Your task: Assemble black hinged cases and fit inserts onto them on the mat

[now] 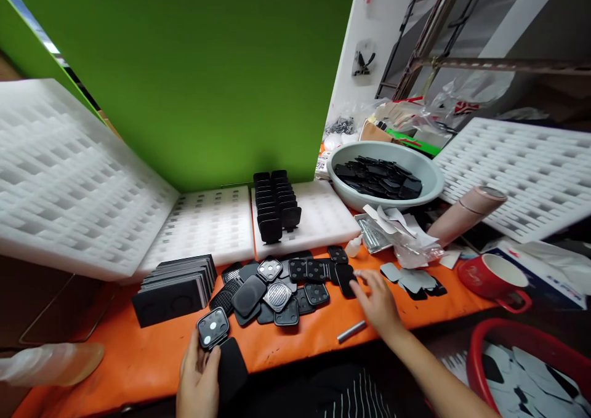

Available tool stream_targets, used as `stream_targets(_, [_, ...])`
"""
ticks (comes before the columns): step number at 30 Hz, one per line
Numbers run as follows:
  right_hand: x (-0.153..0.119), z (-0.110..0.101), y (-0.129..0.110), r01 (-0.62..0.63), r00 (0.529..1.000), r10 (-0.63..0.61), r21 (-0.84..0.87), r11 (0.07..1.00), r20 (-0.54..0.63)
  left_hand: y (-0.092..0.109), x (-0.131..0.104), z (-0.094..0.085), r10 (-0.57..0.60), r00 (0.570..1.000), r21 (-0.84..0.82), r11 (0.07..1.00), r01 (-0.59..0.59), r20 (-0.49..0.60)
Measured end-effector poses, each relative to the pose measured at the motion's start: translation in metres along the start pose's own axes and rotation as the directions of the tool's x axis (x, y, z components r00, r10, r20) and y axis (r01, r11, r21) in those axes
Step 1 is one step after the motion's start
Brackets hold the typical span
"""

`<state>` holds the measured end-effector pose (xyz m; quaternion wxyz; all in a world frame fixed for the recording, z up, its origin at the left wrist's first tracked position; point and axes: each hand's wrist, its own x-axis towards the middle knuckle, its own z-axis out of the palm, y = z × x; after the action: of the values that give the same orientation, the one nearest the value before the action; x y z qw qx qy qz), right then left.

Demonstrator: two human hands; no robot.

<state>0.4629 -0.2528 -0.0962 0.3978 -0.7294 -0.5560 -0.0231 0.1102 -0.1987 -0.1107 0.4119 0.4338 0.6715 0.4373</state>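
Observation:
My left hand (199, 375) is closed around a small black hinged case (213, 328) with rounded corners, round dots on its inner face and a flat black flap (231, 369) hanging below it. My right hand (379, 304) reaches over the table with its fingers apart. Its fingertips are at the edge of a flat black rounded plate (345, 281); whether they press on it I cannot tell. Between the hands lies a loose pile of similar black pieces (285, 312), some dotted, some with a ribbed silver face (277, 296). A short metal rod (351, 332) rests below my right hand.
A row of dark flat sheets (170, 292) stands at left. White foam racks (203, 224) line the back, one holding upright black pieces (270, 227). At right are a grey basin (434, 187) of black pieces, a red mug (482, 279), a pink bottle (466, 215) and a red tub (475, 350).

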Motion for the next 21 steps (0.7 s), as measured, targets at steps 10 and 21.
stream_targets(10, [0.068,0.016,0.021,-0.388,0.922,0.388,-0.047,0.921,-0.008,0.008,-0.017,0.005,0.418,0.908,0.326,0.853,-0.407,0.040])
stream_targets(21, [0.033,-0.012,0.043,-0.429,0.901,0.423,-0.050,0.902,-0.095,0.102,0.046,0.075,0.211,0.936,-0.089,0.977,-0.193,0.283])
